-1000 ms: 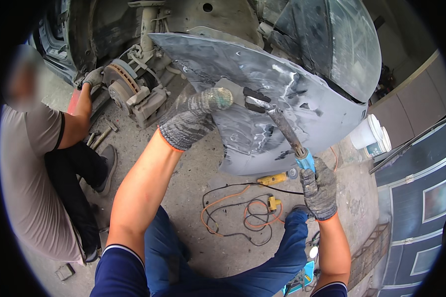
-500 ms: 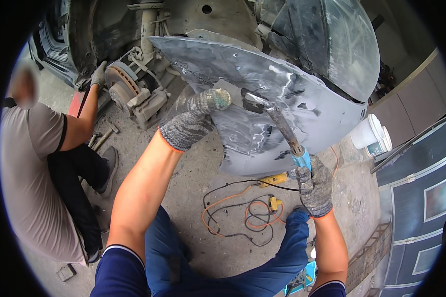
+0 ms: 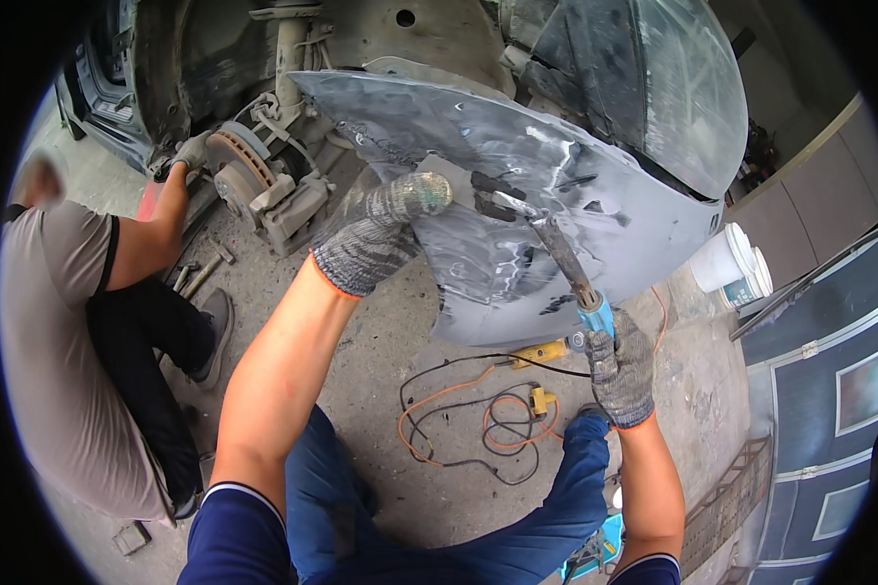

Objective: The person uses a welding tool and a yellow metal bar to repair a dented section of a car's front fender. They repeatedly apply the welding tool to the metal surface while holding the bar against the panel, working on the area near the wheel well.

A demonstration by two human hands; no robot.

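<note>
across the middle of the view, a sanded grey panel (image 3: 644,244) slants toward the person, its long upper edge running from the brake disc (image 3: 239,161) side to below the headlamp cover (image 3: 698,107). at its left part, the gloved left hand (image 3: 376,229) lays its thumb over a flat grey piece (image 3: 463,183); the other fingers are hidden, so i cannot tell whether they pinch it. a dark patch (image 3: 493,202) lies at that piece's right end, and the shiny tip of a blue-handled tool (image 3: 560,255) meets it, though exact contact is hard to make out. the gloved right hand (image 3: 624,375) has its fingers wrapped round the handle, covering its lower end. below the panel's lower edge, the concrete floor (image 3: 390,341) opens toward the person's legs, crossed by looped cables (image 3: 493,478); a yellow power tool (image 3: 541,354) sits just beneath that edge, partly covered. the dark round rim cuts off a crouching co-worker (image 3: 78,370) at left, and the lower border crops a blue case (image 3: 610,538). markings on the front bucket (image 3: 741,292) are too small to read.
</note>
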